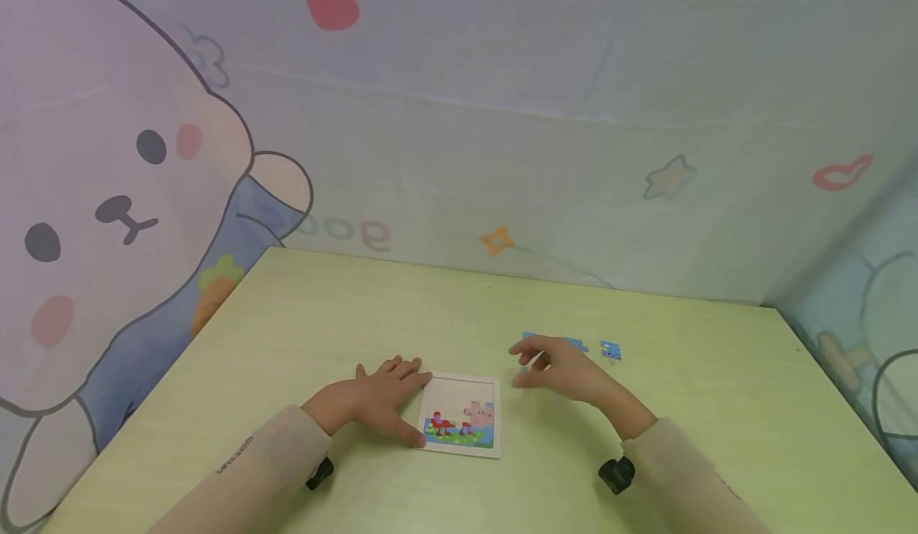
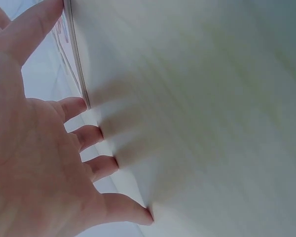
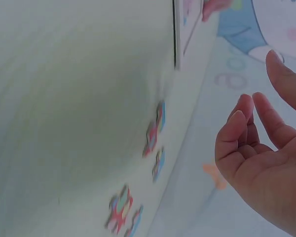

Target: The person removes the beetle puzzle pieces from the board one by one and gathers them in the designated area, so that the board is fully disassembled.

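Note:
A white-framed jigsaw tray (image 1: 457, 391) lies on the table, with a pig's face and red figures on grass fitted along its lower part. My left hand (image 1: 380, 400) spreads its fingers at the tray's left side, thumb and index finger at the frame's edge. In the left wrist view, the fingertips (image 2: 96, 133) touch the tabletop. To the right of the tray, my right hand (image 1: 562, 371) hovers with loosely bent fingers and nothing in them. Past it lie loose jigsaw pieces (image 1: 611, 350), partly hidden by that hand in the head view.
In the right wrist view several loose pieces (image 3: 120, 210) lie scattered on the table, some red and blue. A printed cloth (image 1: 459, 143) with a large cartoon animal hangs behind the pale green table (image 1: 358, 303). A black strap device (image 1: 617, 475) sits at the right wrist.

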The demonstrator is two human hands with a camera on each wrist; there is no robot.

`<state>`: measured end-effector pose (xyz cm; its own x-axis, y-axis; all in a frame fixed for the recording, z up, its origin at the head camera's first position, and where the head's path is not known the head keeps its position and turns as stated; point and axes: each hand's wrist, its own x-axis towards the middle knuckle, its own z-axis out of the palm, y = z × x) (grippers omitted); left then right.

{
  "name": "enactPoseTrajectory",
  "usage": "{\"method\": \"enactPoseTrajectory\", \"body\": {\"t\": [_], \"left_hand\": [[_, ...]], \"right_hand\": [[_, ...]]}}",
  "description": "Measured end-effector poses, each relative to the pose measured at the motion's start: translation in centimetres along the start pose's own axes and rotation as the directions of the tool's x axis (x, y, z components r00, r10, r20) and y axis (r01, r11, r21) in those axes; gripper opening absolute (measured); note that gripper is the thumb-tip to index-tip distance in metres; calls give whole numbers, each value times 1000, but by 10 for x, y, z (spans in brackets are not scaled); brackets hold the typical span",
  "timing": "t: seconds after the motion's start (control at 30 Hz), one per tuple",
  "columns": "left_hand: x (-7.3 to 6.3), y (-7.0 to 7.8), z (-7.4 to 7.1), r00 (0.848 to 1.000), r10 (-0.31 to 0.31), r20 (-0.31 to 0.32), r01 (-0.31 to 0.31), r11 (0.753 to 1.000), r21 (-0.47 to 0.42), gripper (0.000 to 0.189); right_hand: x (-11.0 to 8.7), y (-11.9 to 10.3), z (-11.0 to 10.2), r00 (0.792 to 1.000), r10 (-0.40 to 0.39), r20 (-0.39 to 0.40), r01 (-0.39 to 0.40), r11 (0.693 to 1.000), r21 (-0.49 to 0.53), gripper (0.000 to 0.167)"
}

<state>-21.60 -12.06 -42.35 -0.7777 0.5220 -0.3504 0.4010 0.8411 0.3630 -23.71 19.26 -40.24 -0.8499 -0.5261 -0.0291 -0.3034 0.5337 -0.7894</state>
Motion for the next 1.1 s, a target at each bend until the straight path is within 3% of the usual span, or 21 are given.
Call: {"method": "enactPoseTrajectory", "body": {"t": [0.17, 0.43, 0.7, 1.1], "left_hand": [[-1, 1, 0, 1000, 0, 2, 0, 1000, 0, 96], [-2, 3, -1, 1000, -5, -5, 5, 1000, 4, 96], [-1, 1, 0, 1000, -5, -3, 5, 1000, 4, 95], [-3, 3, -3, 1000, -4, -2, 4, 1000, 6, 94]], "right_hand": [[6, -7, 21, 998, -29, 51, 31, 999, -29, 41], [11, -12, 41, 994, 17, 110, -12, 999, -41, 39], [11, -8, 52, 988, 58, 140, -44, 994, -103, 39], [12, -11, 58, 990, 14, 143, 14, 981, -193, 31]]}}
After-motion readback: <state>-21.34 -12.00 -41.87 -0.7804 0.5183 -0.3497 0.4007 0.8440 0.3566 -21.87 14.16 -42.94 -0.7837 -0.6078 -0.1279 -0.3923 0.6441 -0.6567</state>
